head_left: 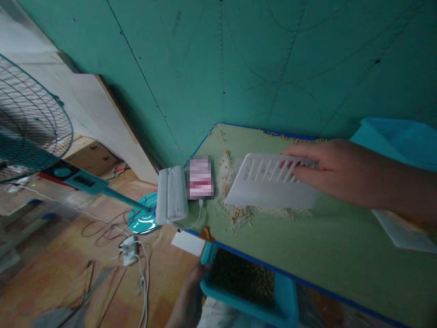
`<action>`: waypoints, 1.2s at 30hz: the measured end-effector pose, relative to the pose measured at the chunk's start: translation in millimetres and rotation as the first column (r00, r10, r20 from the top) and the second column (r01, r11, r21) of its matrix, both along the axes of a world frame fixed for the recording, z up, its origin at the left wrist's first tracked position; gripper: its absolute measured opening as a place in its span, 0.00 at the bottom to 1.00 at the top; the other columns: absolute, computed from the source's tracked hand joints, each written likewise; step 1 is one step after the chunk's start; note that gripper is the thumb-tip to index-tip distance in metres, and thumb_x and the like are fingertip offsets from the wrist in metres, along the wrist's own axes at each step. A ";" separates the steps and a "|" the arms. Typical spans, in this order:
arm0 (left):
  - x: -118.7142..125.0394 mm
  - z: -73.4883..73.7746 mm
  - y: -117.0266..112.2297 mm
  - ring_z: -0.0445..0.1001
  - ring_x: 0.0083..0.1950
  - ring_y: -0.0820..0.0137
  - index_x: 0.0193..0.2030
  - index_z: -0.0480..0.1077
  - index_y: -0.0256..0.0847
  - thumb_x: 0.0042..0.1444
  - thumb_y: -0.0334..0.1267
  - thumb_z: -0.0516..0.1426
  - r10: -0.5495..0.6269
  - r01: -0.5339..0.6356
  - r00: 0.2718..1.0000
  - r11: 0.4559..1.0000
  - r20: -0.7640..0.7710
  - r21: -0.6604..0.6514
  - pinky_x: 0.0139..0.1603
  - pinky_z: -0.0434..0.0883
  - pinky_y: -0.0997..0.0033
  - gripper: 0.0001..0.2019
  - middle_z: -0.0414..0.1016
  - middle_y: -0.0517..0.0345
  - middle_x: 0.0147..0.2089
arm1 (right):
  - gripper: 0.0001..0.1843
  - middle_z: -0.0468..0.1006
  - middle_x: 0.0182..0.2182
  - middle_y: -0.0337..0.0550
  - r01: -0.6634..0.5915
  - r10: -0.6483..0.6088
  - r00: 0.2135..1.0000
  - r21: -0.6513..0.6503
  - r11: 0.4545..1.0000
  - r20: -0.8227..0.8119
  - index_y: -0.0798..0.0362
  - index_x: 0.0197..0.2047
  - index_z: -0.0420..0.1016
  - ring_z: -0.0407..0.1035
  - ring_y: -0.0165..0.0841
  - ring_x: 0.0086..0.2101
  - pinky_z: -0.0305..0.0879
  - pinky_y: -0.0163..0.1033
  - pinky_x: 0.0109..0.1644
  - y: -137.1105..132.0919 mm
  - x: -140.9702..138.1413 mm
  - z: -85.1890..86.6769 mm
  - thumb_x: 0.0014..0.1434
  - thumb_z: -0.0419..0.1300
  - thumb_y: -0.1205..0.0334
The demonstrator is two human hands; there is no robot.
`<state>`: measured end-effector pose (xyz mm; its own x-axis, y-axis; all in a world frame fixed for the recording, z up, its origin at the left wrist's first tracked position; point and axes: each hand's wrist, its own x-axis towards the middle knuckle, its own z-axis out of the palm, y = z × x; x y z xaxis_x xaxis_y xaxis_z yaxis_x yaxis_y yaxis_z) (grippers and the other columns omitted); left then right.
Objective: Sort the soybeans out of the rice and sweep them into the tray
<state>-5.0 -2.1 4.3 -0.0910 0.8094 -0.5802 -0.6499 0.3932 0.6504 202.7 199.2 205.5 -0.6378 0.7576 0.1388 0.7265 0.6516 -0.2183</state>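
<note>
My right hand is closed on the slotted edge of a white plastic scraper, held over the tabletop. Around and under it, white rice-like grains and yellow soybean-like beans lie scattered on the pale green table. Down at the front edge, my left hand grips the left end of a blue plastic tray. Inside the tray are dark green and tan beans or grains. Most of the left fingers are hidden behind the tray's side.
A white device and a phone-like screen with a cable sit at the table's left end. More beans line the back edge by the green wall. A blue bag-like item stands right. A fan and cables occupy the left side.
</note>
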 end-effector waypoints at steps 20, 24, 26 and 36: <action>-1.4 -0.8 3.1 0.71 0.54 0.53 0.48 0.74 0.39 0.46 0.37 0.56 0.050 -0.052 0.998 0.996 -0.028 -0.068 0.54 0.66 0.60 0.20 0.83 0.58 0.41 | 0.09 0.71 0.20 0.38 0.059 -0.043 0.994 -0.164 0.985 0.101 0.51 0.28 0.70 0.62 0.30 0.21 0.46 0.35 0.22 21.7 -16.0 -33.6 0.49 0.49 0.67; 2.8 8.0 8.1 0.73 0.51 0.52 0.52 0.71 0.39 0.44 0.38 0.57 0.063 -0.063 0.998 0.996 0.008 -0.057 0.49 0.69 0.60 0.24 0.83 0.57 0.41 | 0.07 0.70 0.20 0.38 0.010 0.005 0.996 -0.169 0.986 0.086 0.52 0.26 0.68 0.62 0.29 0.22 0.47 0.33 0.22 24.7 -18.1 -40.2 0.48 0.49 0.67; 3.6 10.0 8.8 0.74 0.50 0.52 0.52 0.71 0.40 0.44 0.38 0.57 0.081 -0.080 0.997 0.995 0.002 -0.062 0.48 0.70 0.61 0.25 0.83 0.57 0.41 | 0.08 0.71 0.20 0.38 0.007 0.008 0.997 -0.195 0.981 0.074 0.52 0.27 0.69 0.63 0.29 0.22 0.48 0.33 0.22 25.4 -19.6 -41.6 0.48 0.49 0.67; -5.4 -5.3 1.8 0.70 0.54 0.53 0.49 0.73 0.39 0.45 0.38 0.57 0.049 -0.052 0.997 0.996 -0.055 -0.067 0.52 0.67 0.63 0.21 0.83 0.59 0.41 | 0.11 0.71 0.21 0.38 0.028 0.002 0.993 -0.255 0.967 0.117 0.52 0.31 0.72 0.62 0.30 0.23 0.46 0.34 0.23 20.3 -30.1 -40.0 0.49 0.49 0.65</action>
<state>-10.4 -0.3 -1.0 -0.1628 0.7615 -0.6275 -0.6354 0.4056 0.6571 172.6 219.5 165.5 -0.6280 0.7666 -0.1342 0.7645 0.5755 -0.2904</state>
